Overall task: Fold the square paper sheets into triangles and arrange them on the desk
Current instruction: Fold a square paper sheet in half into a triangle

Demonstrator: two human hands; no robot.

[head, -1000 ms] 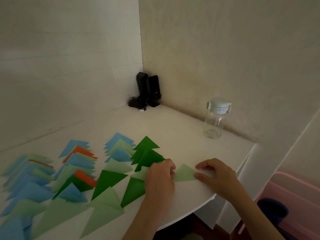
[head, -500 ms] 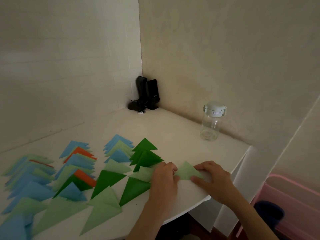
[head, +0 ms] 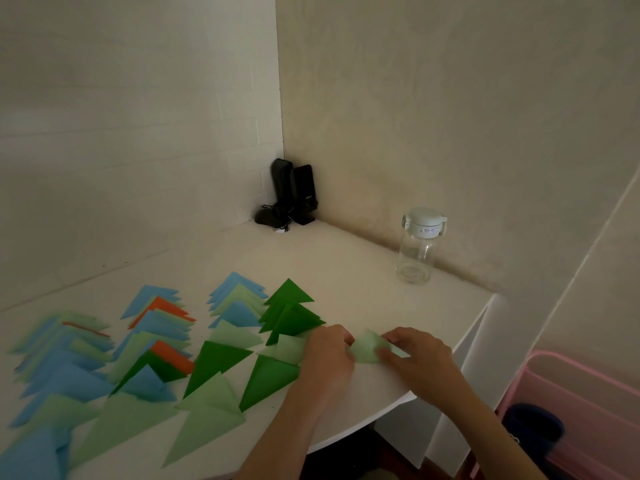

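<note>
**Both hands on one light green paper**

Both hands hold the same small light green folded paper piece (head: pixel 367 351), as far as I can see. My left hand (head: pixel 327 351) has its fingers curled onto the paper's left side. My right hand (head: pixel 417 356) pinches the paper's right side. The paper is a bit blurry, so I cannot tell its exact fold. It sits low over the white desk (head: pixel 346 271), near the front edge.

Just left of my left hand lie rows of folded paper triangles (head: pixel 214 362): dark green, light green, blue and orange ones, many lying over each other.

Farther back on the right stands a clear bottle with a white lid (head: pixel 417 249). Two black speakers (head: pixel 296 192) stand in the far corner. A pink basket (head: pixel 585 410) sits beside the desk, lower down.
</note>
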